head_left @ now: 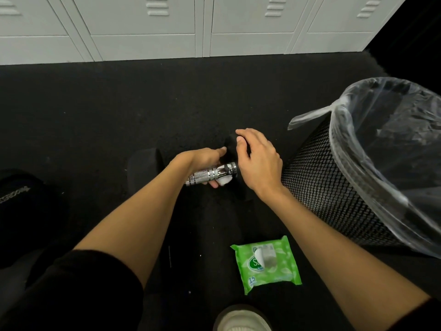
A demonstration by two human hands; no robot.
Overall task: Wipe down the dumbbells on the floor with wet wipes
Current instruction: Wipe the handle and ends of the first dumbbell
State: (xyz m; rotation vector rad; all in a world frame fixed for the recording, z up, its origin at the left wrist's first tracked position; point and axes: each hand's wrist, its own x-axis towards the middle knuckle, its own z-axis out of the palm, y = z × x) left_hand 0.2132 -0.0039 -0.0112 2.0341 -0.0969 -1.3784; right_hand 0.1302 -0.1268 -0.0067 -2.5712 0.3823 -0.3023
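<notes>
A black dumbbell with a chrome knurled handle (210, 174) lies on the dark floor in the middle of the view. My left hand (205, 161) is wrapped around the handle with a white wet wipe (225, 180) pressed under its fingers. My right hand (256, 161) rests over the dumbbell's right black head (231, 145), fingers curled on it. The left head (143, 168) shows dimly behind my left forearm. A green pack of wet wipes (266, 263) lies on the floor near my right forearm, its flap peeled open.
A black mesh bin (315, 177) lined with a clear plastic bag (358, 130) stands close on the right. White lockers (202, 27) run along the back. A dark bag (21, 199) sits at the left. My shoe (241, 318) shows at the bottom.
</notes>
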